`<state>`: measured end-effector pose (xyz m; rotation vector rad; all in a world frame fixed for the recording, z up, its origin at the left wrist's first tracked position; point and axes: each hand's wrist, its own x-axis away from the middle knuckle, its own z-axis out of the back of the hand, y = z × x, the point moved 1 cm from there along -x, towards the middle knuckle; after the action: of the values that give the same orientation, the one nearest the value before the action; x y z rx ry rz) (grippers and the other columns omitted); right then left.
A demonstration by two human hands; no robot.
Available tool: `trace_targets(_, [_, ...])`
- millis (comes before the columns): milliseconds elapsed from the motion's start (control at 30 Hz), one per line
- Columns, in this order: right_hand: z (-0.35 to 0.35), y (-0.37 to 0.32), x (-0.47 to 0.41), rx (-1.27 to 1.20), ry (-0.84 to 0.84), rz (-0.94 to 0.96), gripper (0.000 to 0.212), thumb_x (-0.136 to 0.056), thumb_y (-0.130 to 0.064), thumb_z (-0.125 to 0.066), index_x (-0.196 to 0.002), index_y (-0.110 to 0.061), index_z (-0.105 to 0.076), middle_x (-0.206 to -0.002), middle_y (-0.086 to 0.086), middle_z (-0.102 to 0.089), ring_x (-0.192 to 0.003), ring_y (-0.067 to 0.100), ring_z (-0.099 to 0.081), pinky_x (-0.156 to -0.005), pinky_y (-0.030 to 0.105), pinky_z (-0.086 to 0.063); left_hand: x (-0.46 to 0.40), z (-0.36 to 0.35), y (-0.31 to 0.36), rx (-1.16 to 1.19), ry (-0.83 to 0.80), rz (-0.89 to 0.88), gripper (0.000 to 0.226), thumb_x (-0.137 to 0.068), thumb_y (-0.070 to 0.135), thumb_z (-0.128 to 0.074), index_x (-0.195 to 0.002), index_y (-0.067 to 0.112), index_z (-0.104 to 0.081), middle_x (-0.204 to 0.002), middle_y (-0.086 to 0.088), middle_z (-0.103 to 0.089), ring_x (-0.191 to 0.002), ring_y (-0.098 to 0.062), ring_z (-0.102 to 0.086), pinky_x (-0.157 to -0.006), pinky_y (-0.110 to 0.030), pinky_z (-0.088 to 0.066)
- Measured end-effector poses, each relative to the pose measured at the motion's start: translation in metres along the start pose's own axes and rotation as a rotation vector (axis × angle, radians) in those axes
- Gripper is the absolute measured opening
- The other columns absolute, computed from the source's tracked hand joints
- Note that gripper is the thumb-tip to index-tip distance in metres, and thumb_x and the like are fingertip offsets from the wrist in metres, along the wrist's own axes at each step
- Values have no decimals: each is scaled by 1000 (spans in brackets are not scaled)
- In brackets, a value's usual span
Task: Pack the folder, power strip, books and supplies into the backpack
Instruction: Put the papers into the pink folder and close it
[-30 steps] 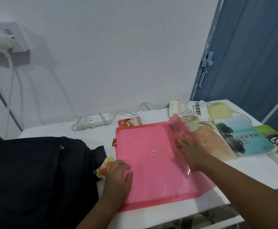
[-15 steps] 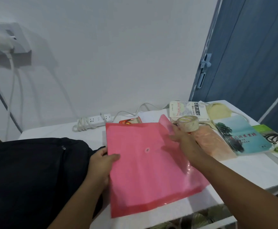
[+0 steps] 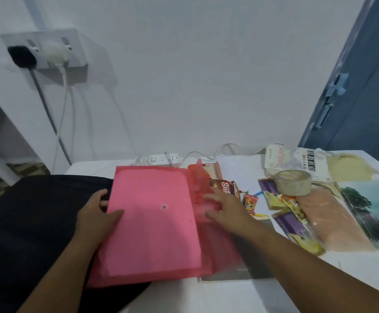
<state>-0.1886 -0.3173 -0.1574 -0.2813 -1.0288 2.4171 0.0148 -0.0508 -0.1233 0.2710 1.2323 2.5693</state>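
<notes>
The pink folder (image 3: 152, 218) lies tilted, its left part over the black backpack (image 3: 26, 227) and its right part over the white table (image 3: 240, 292). My left hand (image 3: 96, 213) grips the folder's left edge, thumb on top. My right hand (image 3: 226, 211) rests with spread fingers on the translucent flap at the folder's right side. A white power strip (image 3: 163, 159) lies by the wall. Small snack packs and supplies (image 3: 249, 202) sit right of the folder. A tape roll (image 3: 293, 182) stands on a white book (image 3: 296, 161); a blue-green book (image 3: 375, 211) lies at the far right.
Purple and yellow packets (image 3: 292, 227) and an orange translucent pouch (image 3: 333, 222) lie between the snacks and the books. A wall socket (image 3: 46, 50) with plugs and hanging cords is at upper left. A blue door (image 3: 364, 98) stands at the right.
The folder has moved left, onto the backpack, uncovering the snacks and packets beneath it. My left hand went from pressing its top to gripping its left edge. My right hand followed the flap.
</notes>
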Motion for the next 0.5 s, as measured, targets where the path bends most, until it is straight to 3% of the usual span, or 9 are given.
trace_targets(67, [-1,-4,-3,-60,-19,40,50,-86,-23,-73,-134,-28,-62,-155,-2,-42,-140,7,-40,-106,14,-32,-3,-1,0,-61,40,-17,68,-78,14,-80,-140,18,-51,-113,-6,-66,-99,-22,-61,-85,-35,-46])
trace_targets(133, [4,-9,-7,-226,-102,67,46,-91,-30,-70,-136,-31,-60,-150,-10,-47,-139,-1,-38,-114,22,-30,-7,-5,5,-211,90,-19,69,-78,15,-78,-141,17,-51,-127,-12,-61,-113,-31,-57,-97,-44,-45])
trace_targets(200, [16,-9,-16,-353,-154,76,42,-95,-40,-64,-135,-33,-60,-141,-17,-55,-131,-3,-48,-114,27,-35,-7,-11,19,-343,167,-73,66,-77,19,-76,-139,17,-53,-132,-12,-58,-124,-35,-50,-106,-50,-37])
trace_targets(267, [32,2,-32,-381,-32,42,36,-94,-41,-62,-128,-31,-67,-127,-13,-67,-119,3,-61,-108,32,-46,0,-27,42,-305,232,-234,52,-79,16,-76,-129,13,-61,-125,-10,-63,-121,-32,-53,-110,-49,-34])
trace_targets(367, [66,34,-56,-135,207,-105,26,-95,-25,-63,-119,-20,-72,-118,-3,-72,-103,9,-65,-94,25,-50,17,-64,86,-154,180,-390,39,-85,14,-74,-123,15,-64,-125,-2,-64,-117,-25,-55,-107,-45,-39])
trace_targets(433, [83,60,-70,31,196,-219,35,-93,-20,-63,-128,-16,-63,-128,4,-66,-111,16,-62,-92,24,-46,23,-93,112,-99,108,-430,34,-89,17,-70,-123,21,-64,-123,7,-61,-116,-21,-54,-105,-41,-41])
trace_targets(500, [86,76,-81,157,99,-348,52,-90,-21,-65,-139,-11,-51,-139,10,-55,-125,26,-53,-99,31,-43,23,-120,130,-83,50,-553,28,-89,22,-68,-118,22,-67,-119,8,-63,-115,-18,-54,-105,-30,-36])
